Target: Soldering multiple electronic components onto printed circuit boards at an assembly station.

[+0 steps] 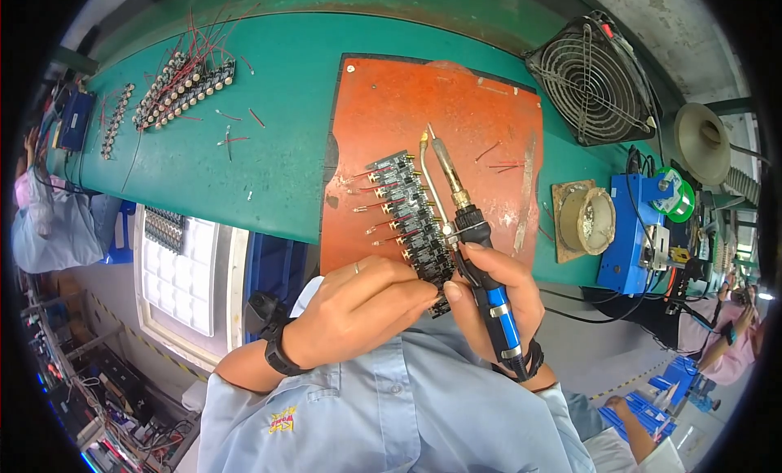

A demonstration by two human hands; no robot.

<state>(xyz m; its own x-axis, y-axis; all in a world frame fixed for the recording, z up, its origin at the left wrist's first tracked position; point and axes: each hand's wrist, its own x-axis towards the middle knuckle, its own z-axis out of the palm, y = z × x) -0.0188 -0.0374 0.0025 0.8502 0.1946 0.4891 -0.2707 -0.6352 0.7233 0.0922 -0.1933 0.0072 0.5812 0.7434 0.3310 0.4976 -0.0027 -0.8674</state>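
In my right hand (pixel 509 290) is a soldering iron (pixel 472 221) with a black and blue handle, its tip pointing away from me. A thin curved metal tube runs alongside the iron and ends near the tip. My left hand (pixel 366 298) is closed, fingertips pinched together over the near end of a black circuit board panel (pixel 411 216). What those fingertips pinch is hidden. My right thumb and fingertips almost meet them there. Short red wires stick out from the panel's left side. Beneath it lies a worn orange board (pixel 432 90).
Circuit boards with red wires (pixel 183 86) lie on the green table (pixel 285 172) at far left. Loose wire bits are scattered about. On the right stand a black fan (pixel 588 78), a round beige holder (pixel 590 221) and a blue solder feeder (pixel 627 229) with a green spool. Other people sit on both sides.
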